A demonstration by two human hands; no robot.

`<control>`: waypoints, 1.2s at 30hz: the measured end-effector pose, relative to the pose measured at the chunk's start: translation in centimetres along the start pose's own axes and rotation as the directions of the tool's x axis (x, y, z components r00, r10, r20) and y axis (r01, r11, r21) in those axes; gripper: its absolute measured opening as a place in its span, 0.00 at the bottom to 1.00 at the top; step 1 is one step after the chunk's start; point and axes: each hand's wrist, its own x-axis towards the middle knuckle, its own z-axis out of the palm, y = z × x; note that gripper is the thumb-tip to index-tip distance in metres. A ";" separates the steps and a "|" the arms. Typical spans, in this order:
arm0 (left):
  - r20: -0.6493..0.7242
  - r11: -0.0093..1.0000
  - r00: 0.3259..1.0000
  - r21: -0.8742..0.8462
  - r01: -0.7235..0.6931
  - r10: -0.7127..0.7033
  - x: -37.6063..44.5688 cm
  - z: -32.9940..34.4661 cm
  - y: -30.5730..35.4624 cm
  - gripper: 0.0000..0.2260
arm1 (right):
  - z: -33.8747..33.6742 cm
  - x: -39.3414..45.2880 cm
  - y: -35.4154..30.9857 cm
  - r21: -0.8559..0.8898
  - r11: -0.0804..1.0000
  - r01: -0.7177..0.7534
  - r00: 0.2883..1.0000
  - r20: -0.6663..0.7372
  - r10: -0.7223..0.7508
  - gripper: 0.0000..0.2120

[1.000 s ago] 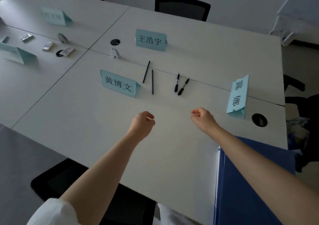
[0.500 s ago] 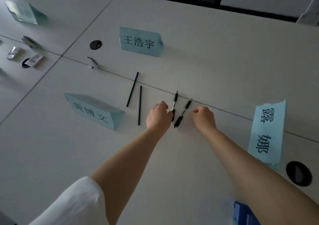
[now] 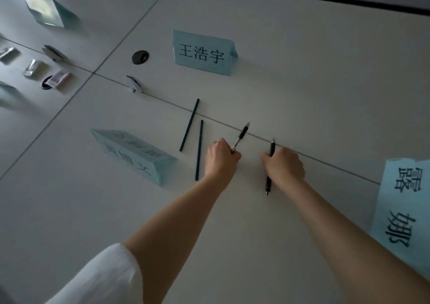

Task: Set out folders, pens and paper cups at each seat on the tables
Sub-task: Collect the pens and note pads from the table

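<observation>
Pens are what both hands are on right now. The left hand (image 3: 221,157) has its fingers curled around one black pen (image 3: 242,134), gripping the lower end so the rest pokes up and away at a slant, crossing the seam between two tabletops. The right hand (image 3: 282,166) is wrapped around a second black pen (image 3: 269,182), which runs almost straight up and down in the view: one end sticks out above the fist near the seam, the other end shows below the hand, toward the camera. Can't tell if either pen is lifted off the white table (image 3: 302,82) or touching it.

Just left of the left hand sit two thin dark sticks (image 3: 189,125), lying flat, close to each other and not quite parallel. They might be pens or pencils, too slim to say.

Three light blue name cards are around: one folded tent card (image 3: 133,154) to the left of the sticks, one standing upright (image 3: 202,53) farther back with dark characters on it, and one at the right edge (image 3: 404,210) with characters running sideways. A round black cable hole (image 3: 140,57) sits left of the far card, with a small clip-like thing (image 3: 134,84) near it. Further left are a few small silvery packets (image 3: 33,67) and another blue card (image 3: 47,11), blurry. A white sleeve (image 3: 100,278) shows on the left arm.
</observation>
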 end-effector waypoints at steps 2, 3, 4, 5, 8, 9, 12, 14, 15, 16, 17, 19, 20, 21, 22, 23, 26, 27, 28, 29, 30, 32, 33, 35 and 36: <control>-0.038 0.998 0.998 -0.055 0.043 -0.045 1.4 -2.3 -0.7 0.08 | 0.3 0.0 -1.0 0.126 0.992 0.015 1.000 0.020 -0.018 0.16; -0.052 0.995 0.996 -0.073 0.065 -0.069 2.2 -3.5 -1.1 0.08 | 0.6 -0.1 -1.7 0.188 0.982 0.032 0.999 0.028 -0.038 0.15; -0.067 0.993 0.994 -0.086 0.083 -0.089 3.2 -4.8 -1.6 0.07 | 1.0 -0.2 -2.8 0.223 0.973 0.061 0.997 0.034 -0.070 0.15; -0.084 0.991 0.991 -0.095 0.097 -0.105 4.1 -6.0 -2.1 0.07 | 1.4 -0.4 -4.0 0.230 0.969 0.087 0.994 0.051 -0.101 0.14; -0.128 0.977 0.976 -0.140 0.159 -0.177 6.6 -8.9 -3.3 0.09 | 2.8 -0.9 -7.9 0.238 0.957 0.166 0.971 0.132 -0.201 0.15; -0.128 0.975 0.974 -0.145 0.171 -0.189 7.2 -9.4 -3.6 0.10 | 3.3 -1.1 -9.1 0.246 0.952 0.182 0.963 0.153 -0.224 0.15; -0.148 0.984 0.974 -0.078 0.163 -0.173 8.5 -9.9 -4.4 0.07 | 5.3 -1.3 -11.6 0.228 0.951 0.211 0.945 0.202 -0.258 0.13; -0.131 0.985 0.976 -0.016 0.172 -0.173 9.0 -9.7 -5.2 0.09 | 6.5 -1.3 -12.3 0.156 0.963 0.221 0.945 0.210 -0.251 0.17; -0.104 0.984 0.979 0.019 0.179 -0.176 9.1 -9.4 -5.6 0.11 | 6.9 -1.4 -12.4 0.097 0.968 0.231 0.949 0.196 -0.246 0.18; -0.080 0.982 0.981 0.052 0.181 -0.176 9.2 -9.1 -5.9 0.13 | 7.1 -1.4 -12.5 0.050 0.970 0.240 0.954 0.175 -0.245 0.18; -0.058 0.979 0.982 0.079 0.185 -0.181 9.2 -8.7 -6.2 0.14 | 7.3 -1.5 -12.5 0.021 0.969 0.245 0.957 0.157 -0.246 0.17; -0.051 0.975 0.981 0.117 0.191 -0.187 9.2 -8.2 -6.5 0.13 | 7.2 -1.7 -12.4 -0.023 0.966 0.257 0.957 0.144 -0.252 0.13; -0.063 0.973 0.981 0.133 0.189 -0.182 9.1 -8.0 -6.5 0.12 | 7.1 -1.9 -12.2 -0.039 0.965 0.260 0.956 0.148 -0.252 0.12; -0.071 0.971 0.983 0.156 0.179 -0.170 8.9 -8.0 -6.3 0.10 | 6.9 -2.0 -11.9 -0.049 0.965 0.257 0.957 0.155 -0.247 0.12; -0.069 0.969 0.985 0.179 0.168 -0.158 8.5 -8.1 -6.1 0.08 | 6.7 -2.3 -11.4 -0.053 0.967 0.249 0.957 0.164 -0.238 0.11; -0.063 0.970 0.988 0.190 0.153 -0.144 8.1 -8.3 -5.8 0.08 | 6.4 -2.6 -10.8 -0.050 0.971 0.234 0.959 0.176 -0.223 0.11; -0.052 0.985 0.992 0.122 0.121 -0.116 6.5 -8.9 -5.0 0.08 | 5.6 -3.7 -8.4 0.026 0.987 0.156 0.968 0.194 -0.158 0.14; -0.044 0.990 0.993 0.084 0.113 -0.109 5.8 -9.2 -4.7 0.09 | 5.3 -4.2 -7.6 0.072 0.989 0.133 0.971 0.189 -0.144 0.16; -0.034 0.993 0.994 0.047 0.104 -0.103 4.8 -9.7 -4.6 0.11 | 4.9 -5.1 -7.0 0.119 0.985 0.122 0.974 0.178 -0.142 0.17; -0.025 0.995 0.995 0.015 0.096 -0.096 3.7 -10.3 -4.6 0.12 | 4.7 -6.1 -6.5 0.162 0.979 0.122 0.975 0.164 -0.148 0.18; -0.020 0.996 0.995 -0.010 0.093 -0.093 2.6 -10.8 -4.5 0.13 | 4.4 -7.1 -6.0 0.198 0.972 0.123 0.977 0.149 -0.154 0.17; -0.003 0.994 0.995 -0.051 0.095 -0.096 -0.2 -12.0 -4.7 0.15 | 3.9 -9.8 -5.8 0.252 0.957 0.146 0.978 0.111 -0.178 0.16; 0.018 0.994 0.996 -0.062 0.089 -0.089 -2.0 -12.7 -5.0 0.15 | 3.6 -11.5 -6.0 0.284 0.946 0.155 0.977 0.096 -0.189 0.15; 0.034 0.994 0.998 -0.094 0.052 -0.049 -5.6 -13.8 -5.6 0.14 | 3.4 -14.9 -6.4 0.362 0.917 0.166 0.974 0.086 -0.211 0.12; 0.029 0.989 0.999 -0.147 0.036 -0.032 -7.7 -14.7 -6.5 0.12 | 3.3 -17.3 -6.9 0.404 0.899 0.170 0.970 0.092 -0.225 0.11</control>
